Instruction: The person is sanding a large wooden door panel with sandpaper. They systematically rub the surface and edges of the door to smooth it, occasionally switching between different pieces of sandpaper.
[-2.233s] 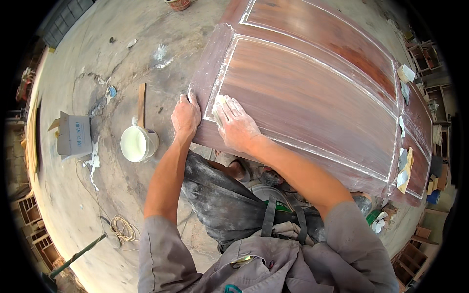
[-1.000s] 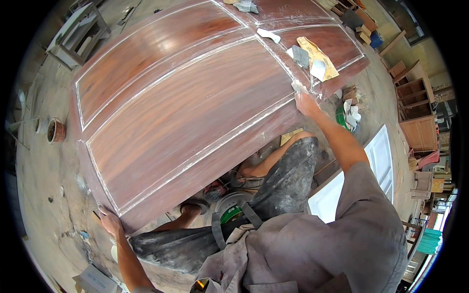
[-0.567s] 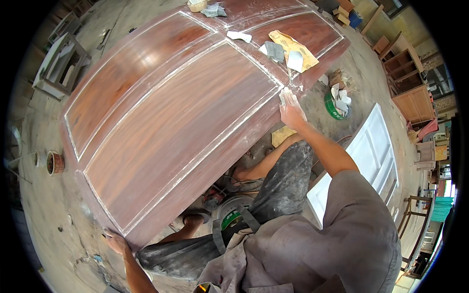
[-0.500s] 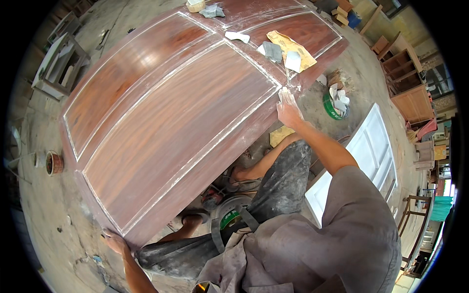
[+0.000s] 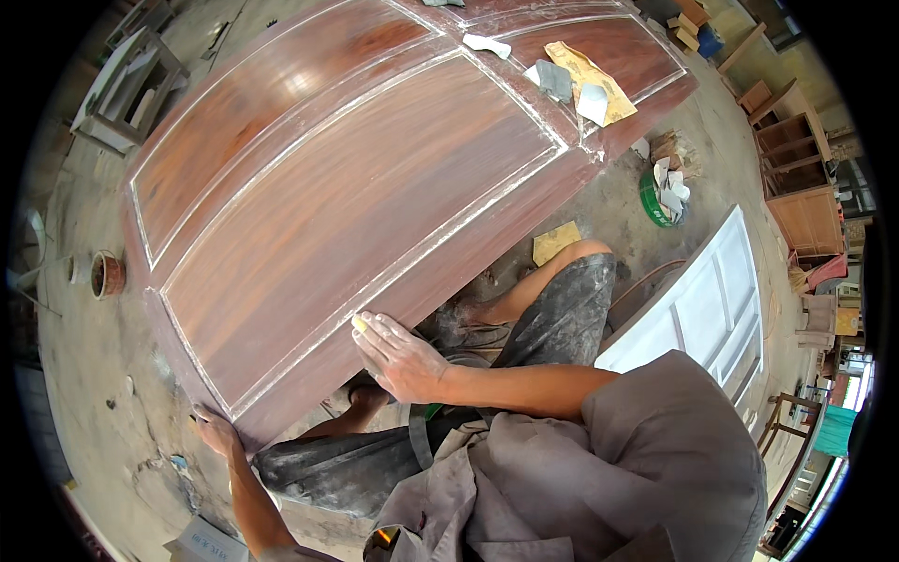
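So the biggest thing here by a mile is the dark red-brown panelled door (image 5: 375, 187), lying flat right under the right hand (image 5: 405, 363) and spreading away beyond it. My guess is it's laid flat so the face is easy to reach and doesn't shift when pressed. There's white powdery stuff along the mouldings, including right by the right fingertips.

Next down is a white panel (image 5: 688, 281), off to the right of that hand and well apart from it, probably parked there to keep it clear of the door. A pale wooden bench (image 5: 126, 103) is way out past the left hand (image 5: 217, 433), at the far side. The green bucket (image 5: 653, 201) is on the floor ahead and to the right of the right hand, stuffed with light-coloured bits (image 5: 671, 194), so I'd call it the scrap bin. The tan sheet (image 5: 613, 94) lies on the door beyond the right hand, over to the right, with a few scraps (image 5: 592, 103) on and beside it, likely left there to be in arm's reach.

Now the hands. Right one is palm down on the near edge strip, fingers stretched out and side by side, not curled; can't tell if something's trapped underneath. Left one touches the near-left corner, maybe to steady it, but how tightly it's closed I can't tell. Smallest thing is a yellow bit (image 5: 360, 323) at the right fingertips, wrap or sheet edge, no idea which
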{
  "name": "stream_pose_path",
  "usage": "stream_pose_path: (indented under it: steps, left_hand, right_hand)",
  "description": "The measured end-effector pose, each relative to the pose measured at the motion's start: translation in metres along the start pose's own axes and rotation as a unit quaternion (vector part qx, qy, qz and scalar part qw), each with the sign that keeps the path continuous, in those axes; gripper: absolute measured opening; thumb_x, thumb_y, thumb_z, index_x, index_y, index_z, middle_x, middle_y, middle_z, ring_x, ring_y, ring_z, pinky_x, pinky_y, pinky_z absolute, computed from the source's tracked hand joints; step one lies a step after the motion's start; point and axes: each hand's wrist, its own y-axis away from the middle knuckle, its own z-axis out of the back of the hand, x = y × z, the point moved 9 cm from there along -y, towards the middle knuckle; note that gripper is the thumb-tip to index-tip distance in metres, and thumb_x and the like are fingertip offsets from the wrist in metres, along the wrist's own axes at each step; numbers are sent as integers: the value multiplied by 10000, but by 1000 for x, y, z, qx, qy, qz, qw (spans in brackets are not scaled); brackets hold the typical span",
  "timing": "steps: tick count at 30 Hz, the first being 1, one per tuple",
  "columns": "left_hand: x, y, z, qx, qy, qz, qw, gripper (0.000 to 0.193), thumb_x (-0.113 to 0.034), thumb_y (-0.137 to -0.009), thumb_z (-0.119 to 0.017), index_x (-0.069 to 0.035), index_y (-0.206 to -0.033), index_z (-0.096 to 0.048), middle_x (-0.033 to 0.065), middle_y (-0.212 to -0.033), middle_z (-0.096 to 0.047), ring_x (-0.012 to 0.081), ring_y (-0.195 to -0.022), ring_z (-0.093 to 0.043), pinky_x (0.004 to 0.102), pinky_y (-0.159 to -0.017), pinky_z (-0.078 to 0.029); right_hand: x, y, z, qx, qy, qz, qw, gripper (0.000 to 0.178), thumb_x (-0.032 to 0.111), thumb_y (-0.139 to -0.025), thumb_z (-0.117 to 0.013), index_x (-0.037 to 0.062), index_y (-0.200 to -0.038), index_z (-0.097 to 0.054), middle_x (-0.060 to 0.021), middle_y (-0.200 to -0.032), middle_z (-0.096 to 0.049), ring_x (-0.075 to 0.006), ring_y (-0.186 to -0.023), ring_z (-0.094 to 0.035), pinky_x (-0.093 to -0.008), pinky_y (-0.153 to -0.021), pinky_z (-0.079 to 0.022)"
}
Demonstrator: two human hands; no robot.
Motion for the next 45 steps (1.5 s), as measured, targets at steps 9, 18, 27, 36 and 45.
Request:
stream_pose_path:
  steps: [9,18,27,36,45]
  left_hand:
    - [7,-2,-1,-13,-22,12,1000,755,-610,-1067,-295,1,-1353,-635,274,-1278,-667,461,-1194,-613,507,-1014,-464]
    - [-24,17,20,-29,-26,57,998,790,-630,-1052,-296,27,-1280,-670,321,-1222,-664,496,-1166,-610,535,-1014,-460]
    - [-19,26,21,4,16,101,995,719,-587,-1068,-278,12,-1254,-629,323,-1161,-684,499,-1136,-630,548,-997,-465]
    - [60,7,1,58,422,137,895,896,-703,-1031,-187,21,-1294,-644,359,-1183,-657,483,-1179,-627,508,-1063,-435]
    - [78,157,112,-57,187,17,981,400,-312,-1076,-494,16,-1255,-637,221,-1201,-679,392,-1164,-613,442,-1021,-467]
  right_hand:
    - [-365,148,149,25,205,-367,907,637,279,-1083,-341,-136,-1553,-231,-342,-1624,-223,-445,-1544,-189,-490,-1286,-150]
    - [-13,20,-9,67,29,63,995,681,246,-944,-580,-141,-1467,-377,-357,-1558,-337,-481,-1494,-297,-535,-1256,-225]
    - [-128,58,52,270,212,47,938,748,144,-891,-638,-152,-1499,-319,-346,-1589,-292,-477,-1516,-254,-541,-1259,-229]
    - [251,-113,-182,181,-8,400,899,652,229,-939,-524,-134,-1470,-420,-300,-1577,-373,-406,-1511,-315,-485,-1272,-197]
    - [195,-101,-157,192,28,403,894,652,222,-946,-554,-127,-1474,-397,-306,-1574,-366,-418,-1511,-307,-504,-1262,-227]
